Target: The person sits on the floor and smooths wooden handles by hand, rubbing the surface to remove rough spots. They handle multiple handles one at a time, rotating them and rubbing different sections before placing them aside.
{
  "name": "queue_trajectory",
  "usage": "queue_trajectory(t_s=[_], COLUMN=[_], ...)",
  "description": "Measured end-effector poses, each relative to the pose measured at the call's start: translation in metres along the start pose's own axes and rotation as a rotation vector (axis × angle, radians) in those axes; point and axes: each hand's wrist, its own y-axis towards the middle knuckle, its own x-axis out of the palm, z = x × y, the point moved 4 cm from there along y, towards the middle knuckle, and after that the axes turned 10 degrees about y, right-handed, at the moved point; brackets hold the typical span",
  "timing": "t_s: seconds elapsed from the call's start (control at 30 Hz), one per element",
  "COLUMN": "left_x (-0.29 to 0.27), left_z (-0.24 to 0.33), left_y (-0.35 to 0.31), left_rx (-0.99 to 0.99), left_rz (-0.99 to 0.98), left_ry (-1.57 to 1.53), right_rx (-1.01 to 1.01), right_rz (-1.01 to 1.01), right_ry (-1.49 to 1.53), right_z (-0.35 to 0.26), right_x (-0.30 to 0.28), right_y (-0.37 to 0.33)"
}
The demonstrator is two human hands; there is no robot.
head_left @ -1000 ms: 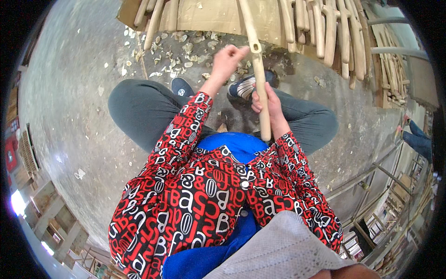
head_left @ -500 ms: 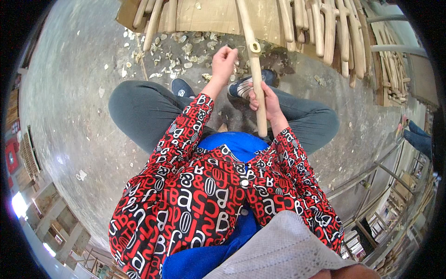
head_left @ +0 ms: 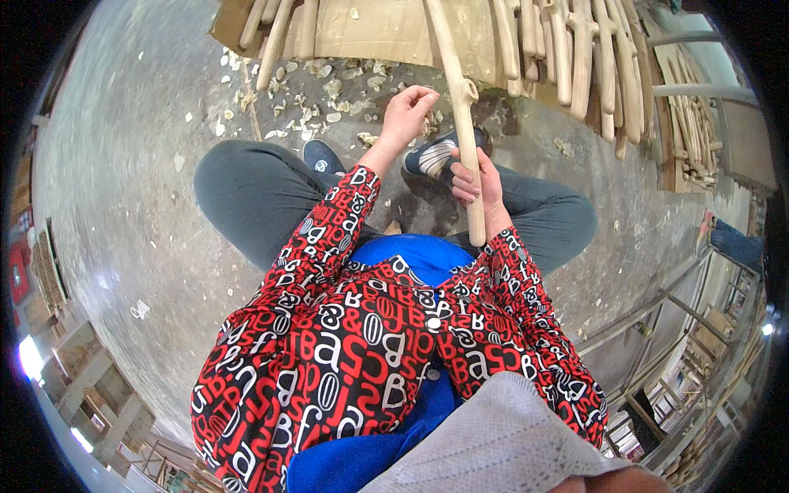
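Note:
My right hand [head_left: 479, 182] is wrapped round the lower part of a long pale wooden stick [head_left: 458, 78]. The stick slants up and away from me, its far end running past the top edge of the view. Partway along, a rounded knob with a hollow [head_left: 470, 89] juts from its right side. To the left of the stick, apart from it, my left hand [head_left: 406, 117] is closed, thumb pressed to the bent fingers. What it holds, if anything, is too small to make out.
Cardboard [head_left: 362, 33] lies at the far side, with several similar wooden sticks [head_left: 579, 70] along its right part and more sticks [head_left: 279, 41] at its left. Pale wood shavings [head_left: 333, 88] litter the concrete floor. My shoes [head_left: 431, 156] and bent legs frame the work.
The stick has turned in my right hand, so its hollow now faces right instead of up. Its near end has shifted slightly right. My left hand has moved a little right and nearer.

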Motion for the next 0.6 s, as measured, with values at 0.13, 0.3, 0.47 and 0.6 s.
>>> queue_trajectory(t_s=[0.13, 0.3, 0.47, 0.6], left_x=[-0.022, -0.029, -0.041, -0.056], left_z=[-0.026, -0.026, -0.037, -0.054], left_y=[0.001, 0.005, 0.01, 0.013], left_rx=[-0.322, -0.272, -0.271, -0.315], left_rz=[0.08, 0.215, 0.261, 0.323], left_ry=[-0.324, -0.322, -0.354, -0.526], right_rx=[-0.263, -0.586, -0.477, -0.665], right_rz=[0.648, 0.731, 0.71, 0.673], right_ry=[-1.072, -2.063, -1.792, -1.941], right_z=[-0.005, -0.011, -0.009, -0.013], right_x=[0.0, 0.026, 0.001, 0.01], right_y=[-0.001, -0.012, -0.008, -0.011])
